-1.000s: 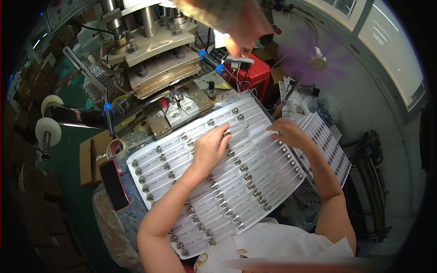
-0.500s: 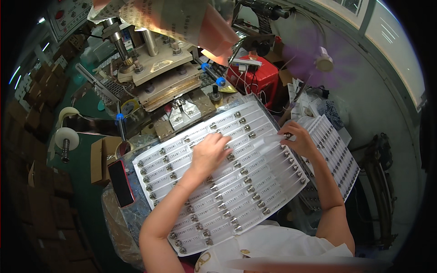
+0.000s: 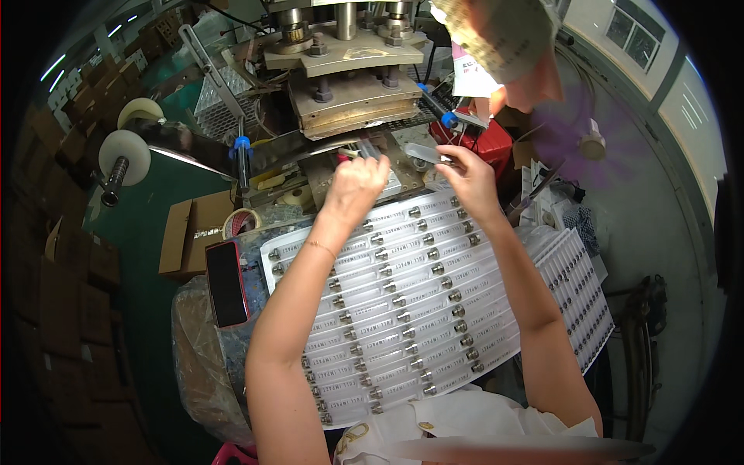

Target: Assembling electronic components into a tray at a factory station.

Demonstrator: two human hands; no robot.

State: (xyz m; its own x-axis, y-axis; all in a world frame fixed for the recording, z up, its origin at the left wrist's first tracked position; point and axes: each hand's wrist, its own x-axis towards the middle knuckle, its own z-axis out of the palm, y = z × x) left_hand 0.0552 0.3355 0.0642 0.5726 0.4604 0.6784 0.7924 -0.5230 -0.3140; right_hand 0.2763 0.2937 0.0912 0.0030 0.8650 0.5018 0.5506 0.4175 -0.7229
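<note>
**Both hands working at the press, past the tray of tubes**

The left hand (image 3: 355, 180) is reaching to the far edge of the white tray (image 3: 273, 256), its fingers curling closed around a clear tube (image 3: 367, 149) that is poking up toward the base of the metal press (image 3: 350, 81). The right hand (image 3: 467, 177) is hovering just to the right of it, thumb and forefinger pinching together on another clear tube (image 3: 422, 152) lying sideways in front of the press. The tray is sitting near the person, between the two forearms, and rows of small capped tubes (image 3: 403, 302) are lying across it. A second stack of filled trays (image 3: 577, 287) is resting to the right. A red-edged phone (image 3: 226, 283) is lying to the left of the tray, with a cardboard box (image 3: 186, 236) and a tape roll (image 3: 240, 222) beyond it.
</note>
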